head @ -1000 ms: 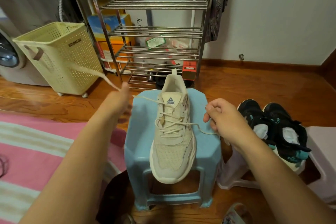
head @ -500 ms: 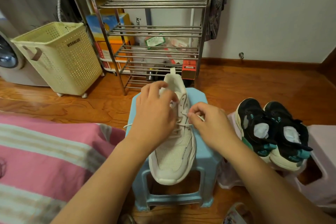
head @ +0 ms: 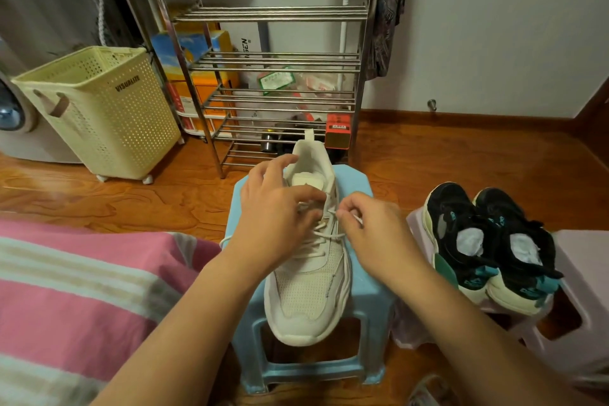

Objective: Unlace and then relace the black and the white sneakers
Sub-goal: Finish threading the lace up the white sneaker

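Hands over white sneaker (head: 309,287) on blue stool (head: 362,290), left hand (head: 276,217) fingers curled on tongue, right hand (head: 372,227) pinching lace (head: 324,236)

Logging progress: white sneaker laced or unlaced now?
Partly laced: lace crosses the lower eyelets of the white sneaker; both hands cover the top, so cannot tell there.

A cream laundry basket (head: 99,112) stands beside a steel rack (head: 270,76) (boxes behind), near a pink-striped cloth (head: 75,290).

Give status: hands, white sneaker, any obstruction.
Left hand pinching at upper eyelets, right hand pinching the lace. White sneaker on blue stool, lower rows laced. Black sneakers waiting at right. Nothing in the way.
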A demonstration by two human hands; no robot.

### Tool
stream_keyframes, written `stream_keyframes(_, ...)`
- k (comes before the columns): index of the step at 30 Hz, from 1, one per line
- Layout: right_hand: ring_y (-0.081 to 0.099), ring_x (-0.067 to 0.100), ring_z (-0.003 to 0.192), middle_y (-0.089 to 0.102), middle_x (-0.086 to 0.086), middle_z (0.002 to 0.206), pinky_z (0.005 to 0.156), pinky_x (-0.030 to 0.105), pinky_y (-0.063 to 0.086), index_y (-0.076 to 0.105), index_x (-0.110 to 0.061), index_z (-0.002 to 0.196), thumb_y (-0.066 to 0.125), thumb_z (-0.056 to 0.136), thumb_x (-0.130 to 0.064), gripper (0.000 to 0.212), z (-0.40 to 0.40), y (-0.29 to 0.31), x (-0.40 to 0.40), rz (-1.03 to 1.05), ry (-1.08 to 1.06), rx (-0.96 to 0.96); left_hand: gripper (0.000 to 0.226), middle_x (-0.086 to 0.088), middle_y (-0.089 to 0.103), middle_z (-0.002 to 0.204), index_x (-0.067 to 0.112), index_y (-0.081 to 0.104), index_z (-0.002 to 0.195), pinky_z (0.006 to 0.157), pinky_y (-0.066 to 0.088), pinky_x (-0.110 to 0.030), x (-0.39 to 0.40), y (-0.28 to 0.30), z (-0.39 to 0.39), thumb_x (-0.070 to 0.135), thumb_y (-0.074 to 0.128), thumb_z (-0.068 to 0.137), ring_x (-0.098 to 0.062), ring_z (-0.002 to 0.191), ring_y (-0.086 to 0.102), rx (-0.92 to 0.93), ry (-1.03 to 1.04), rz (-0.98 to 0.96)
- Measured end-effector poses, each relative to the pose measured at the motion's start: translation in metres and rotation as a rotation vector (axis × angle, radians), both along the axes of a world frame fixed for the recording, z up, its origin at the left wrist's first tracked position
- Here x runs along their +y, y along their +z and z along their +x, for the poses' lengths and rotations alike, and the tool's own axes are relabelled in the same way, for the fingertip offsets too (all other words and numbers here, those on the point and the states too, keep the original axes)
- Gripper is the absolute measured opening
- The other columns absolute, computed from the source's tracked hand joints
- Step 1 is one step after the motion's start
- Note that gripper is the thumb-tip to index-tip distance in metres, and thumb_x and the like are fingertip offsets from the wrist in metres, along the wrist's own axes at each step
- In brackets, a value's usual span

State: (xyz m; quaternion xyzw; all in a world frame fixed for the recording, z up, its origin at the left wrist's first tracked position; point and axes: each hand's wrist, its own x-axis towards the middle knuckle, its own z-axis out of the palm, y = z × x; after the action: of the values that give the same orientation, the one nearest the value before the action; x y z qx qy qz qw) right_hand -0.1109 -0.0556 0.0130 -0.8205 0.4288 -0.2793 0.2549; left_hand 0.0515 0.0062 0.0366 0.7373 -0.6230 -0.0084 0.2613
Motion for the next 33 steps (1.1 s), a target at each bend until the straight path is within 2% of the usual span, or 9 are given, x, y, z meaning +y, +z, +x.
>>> stream_keyframes(4,0.057,0.018,0.077,0.064,-0.005,0.083,0.064,0.032,0.039,0.066,-0.019,0.094,0.055,0.1,-0.024,0.014,0.004,0.008,0.007,-0.185,-0.005,0.176,0.017,0.0,0.038,0.157,0.041,0.078,0.1,0.11,0.024,-0.049,0.0,-0.001,-0.003,0.036,0.08,0.083,-0.032,0.144,0.023,-0.037,-0.021,-0.027)
stream_keyframes(9,0.062,0.009,0.066,0.068,-0.002,0.074,0.064,0.034,0.051,0.067,-0.025,0.084,0.064,0.095,-0.016,0.015,0.006,0.001,-0.001,0.288,-0.002,-0.216,0.011,0.006,0.036,0.156,0.04,0.078,0.097,0.111,0.023,-0.045,-0.001,-0.001,-0.005,0.037,0.076,0.087,-0.026,0.144,0.021,0.017,0.016,0.025)
stream_keyframes(12,0.055,0.005,0.091,0.058,-0.01,0.112,0.077,0.022,0.046,0.066,-0.025,0.112,0.065,0.094,-0.021,0.018,0.004,0.005,0.008,-0.128,0.016,-0.101,0.006,-0.005,0.048,0.148,0.029,0.078,0.09,0.105,0.035,-0.053,-0.003,-0.006,-0.011,0.027,0.074,0.086,-0.034,0.136,0.035,0.019,0.008,-0.033)
stream_keyframes(15,0.052,0.012,0.118,0.05,-0.008,0.134,0.097,0.026,0.045,0.059,-0.018,0.131,0.062,0.096,-0.022,0.036,0.009,0.006,0.009,-0.259,0.161,-0.033,0.02,-0.013,0.053,0.142,0.02,0.076,0.095,0.094,0.043,-0.053,0.003,-0.007,-0.016,0.02,0.064,0.079,-0.039,0.128,0.046,-0.02,-0.005,-0.088)
stream_keyframes(21,0.049,0.007,0.109,0.058,-0.014,0.114,0.093,0.027,0.042,0.073,-0.022,0.108,0.06,0.095,-0.035,0.023,0.006,0.006,0.0,-0.245,0.091,-0.075,0.005,-0.004,0.048,0.133,0.021,0.071,0.089,0.103,0.038,-0.032,0.019,0.023,0.024,0.016,0.073,0.09,-0.021,0.122,0.048,0.144,0.154,-0.372)
stream_keyframes(25,0.048,0.004,0.108,0.059,-0.024,0.106,0.093,0.014,0.037,0.072,-0.03,0.118,0.066,0.093,-0.034,0.026,0.016,0.016,0.006,-0.094,0.092,-0.251,0.004,0.006,0.05,0.124,0.029,0.072,0.092,0.105,0.036,-0.028,0.022,0.025,0.008,0.025,0.072,0.092,-0.012,0.123,0.046,0.229,-0.009,-0.247)
stream_keyframes(27,0.057,0.001,0.099,0.065,-0.014,0.1,0.084,0.01,0.044,0.075,-0.029,0.109,0.069,0.093,-0.021,0.019,0.019,0.019,0.009,-0.049,0.095,-0.346,0.005,0.009,0.051,0.123,0.029,0.074,0.096,0.102,0.036,-0.028,0.02,0.018,0.003,0.029,0.072,0.091,-0.011,0.121,0.045,0.213,-0.012,-0.239)
stream_keyframes(30,0.062,0.007,0.088,0.071,-0.006,0.093,0.079,0.029,0.052,0.075,-0.022,0.11,0.068,0.094,-0.018,0.018,0.013,0.015,0.009,-0.217,0.052,-0.27,0.013,0.01,0.049,0.125,0.036,0.069,0.105,0.101,0.032,-0.026,0.023,0.018,0.011,0.035,0.07,0.092,-0.011,0.123,0.042,0.266,0.032,-0.153)
stream_keyframes(33,0.058,0.019,0.079,0.069,0.0,0.083,0.073,0.037,0.048,0.074,-0.015,0.105,0.066,0.095,-0.018,0.014,0.01,0.008,0.013,-0.554,0.1,-0.123,0.008,0.006,0.045,0.136,0.041,0.071,0.1,0.104,0.035,-0.038,0.031,0.013,0.019,0.038,0.065,0.094,-0.019,0.128,0.035,0.114,0.059,0.016)
